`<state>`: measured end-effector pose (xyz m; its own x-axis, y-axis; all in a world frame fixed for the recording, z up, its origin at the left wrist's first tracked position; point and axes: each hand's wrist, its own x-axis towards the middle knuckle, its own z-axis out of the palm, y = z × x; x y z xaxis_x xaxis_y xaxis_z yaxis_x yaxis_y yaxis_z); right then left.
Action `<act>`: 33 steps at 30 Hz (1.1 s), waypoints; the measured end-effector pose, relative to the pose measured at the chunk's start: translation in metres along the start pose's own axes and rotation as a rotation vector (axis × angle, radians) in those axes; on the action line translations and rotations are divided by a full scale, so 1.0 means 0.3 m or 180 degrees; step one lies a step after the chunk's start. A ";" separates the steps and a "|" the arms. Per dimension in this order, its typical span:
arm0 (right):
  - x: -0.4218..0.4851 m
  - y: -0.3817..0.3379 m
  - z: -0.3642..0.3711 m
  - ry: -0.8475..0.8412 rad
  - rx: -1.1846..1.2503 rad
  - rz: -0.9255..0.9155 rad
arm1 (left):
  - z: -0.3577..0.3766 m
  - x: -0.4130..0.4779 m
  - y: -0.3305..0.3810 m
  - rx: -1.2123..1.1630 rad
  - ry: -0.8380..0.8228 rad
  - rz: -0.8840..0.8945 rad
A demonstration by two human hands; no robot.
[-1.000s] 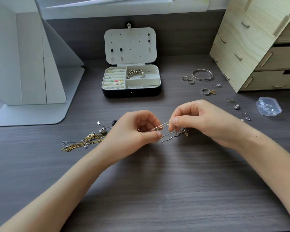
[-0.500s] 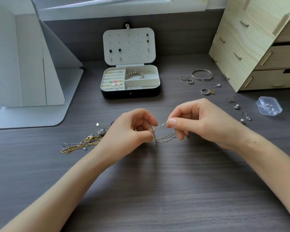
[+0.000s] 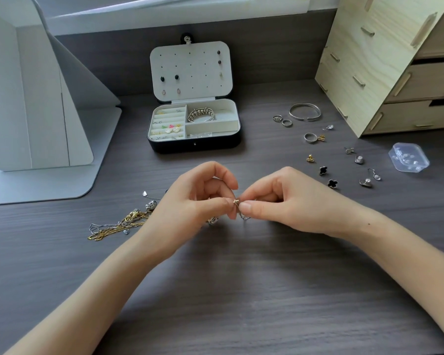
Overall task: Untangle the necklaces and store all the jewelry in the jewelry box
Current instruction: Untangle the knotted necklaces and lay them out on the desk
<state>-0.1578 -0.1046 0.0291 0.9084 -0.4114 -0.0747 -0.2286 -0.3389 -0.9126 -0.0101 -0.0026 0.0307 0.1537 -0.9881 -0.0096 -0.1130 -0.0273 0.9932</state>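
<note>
My left hand (image 3: 195, 201) and my right hand (image 3: 280, 201) meet at the desk's middle, both pinching a thin silver necklace (image 3: 242, 215) with a small gold charm between the fingertips. Most of its chain is hidden by the fingers. A tangle of gold and silver necklaces (image 3: 118, 222) lies to the left of my left hand. The open jewelry box (image 3: 194, 147) stands behind, holding a beaded bracelet, earrings and rings. To the right lie a silver bangle (image 3: 304, 111), rings (image 3: 286, 122) and several earrings (image 3: 332, 183).
A white folding mirror stand (image 3: 36, 124) fills the left side. A wooden drawer unit (image 3: 385, 65) stands at the back right. A small clear plastic case (image 3: 408, 157) lies near it on the dark wood desk (image 3: 241, 290).
My hands have come closer together; the chain stretched between them is now bunched at the fingertips. The view has shifted, showing more earrings to the right.
</note>
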 end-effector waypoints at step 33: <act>-0.147 -0.034 -0.068 0.0064 0.1012 0.0617 | -0.089 0.125 -0.010 0.3143 -0.0050 0.1678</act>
<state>-0.2025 -0.1002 0.0499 0.8511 -0.4599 -0.2533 -0.2726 0.0252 -0.9618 0.0223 -0.0354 0.0306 -0.1551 -0.9132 0.3769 -0.8910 0.2941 0.3459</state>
